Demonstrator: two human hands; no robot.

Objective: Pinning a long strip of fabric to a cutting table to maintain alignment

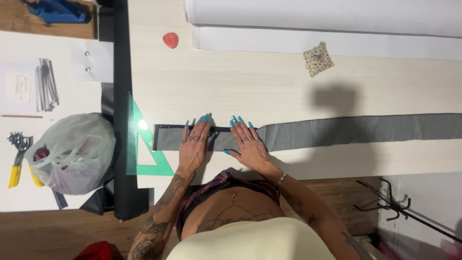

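Observation:
A long grey fabric strip (346, 130) lies across the pale wooden table (250, 82), running off to the right. Its left end is folded over with a dark edge along the top. My left hand (195, 144) lies flat on that folded left end, fingers spread. My right hand (248, 142) presses flat on the strip just to the right, fingers apart. Both hands have long turquoise nails and hold nothing.
A green transparent set square (144, 154) lies left of the strip. A red chalk piece (170, 40), a floral pincushion (317, 58) and rolled white fabric (327, 14) sit farther back. A plastic bag (72, 151), yellow-handled pliers (17, 161) and metal strips (46, 84) are at left.

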